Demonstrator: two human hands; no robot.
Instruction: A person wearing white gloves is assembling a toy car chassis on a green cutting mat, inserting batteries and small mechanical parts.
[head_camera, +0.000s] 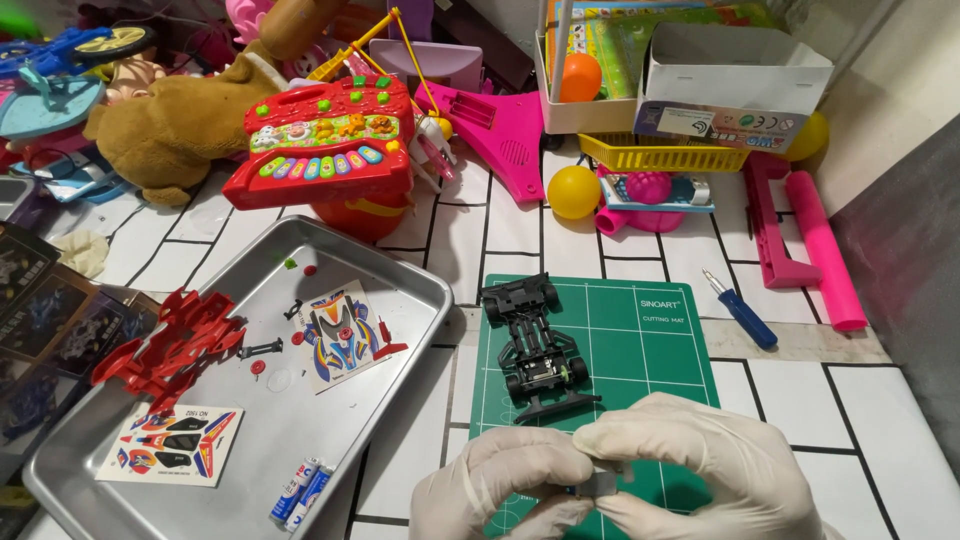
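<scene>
— Gloves on both hands, low in the middle of the frame. What do they hold?

— The left hand (500, 480) and the right hand (710, 465) meet fingertip to fingertip, each pinched narrow on one small grey part (600, 483) (too small to tell its kind). It sits between them, over the near edge of the green cutting mat (660, 350).

— And the black thing just above the hands?

— A toy car chassis (535, 345), wheels on, lying on the left side of the mat, near the hands but not touched.

— What lies to the left?

— A metal tray (400, 275) at lower left. On it rest a red car body (175, 345), two sticker sheets (175, 445), some small loose pieces, and batteries (300, 492) at its near rim.

— The right side?

— A blue-handled screwdriver (742, 312) on the white tiled table, just right of the mat. Along the top of the frame stand toys: a red toy keyboard (325, 140), a brown plush animal (175, 120), a yellow ball (573, 192) and a yellow basket (660, 155).
</scene>
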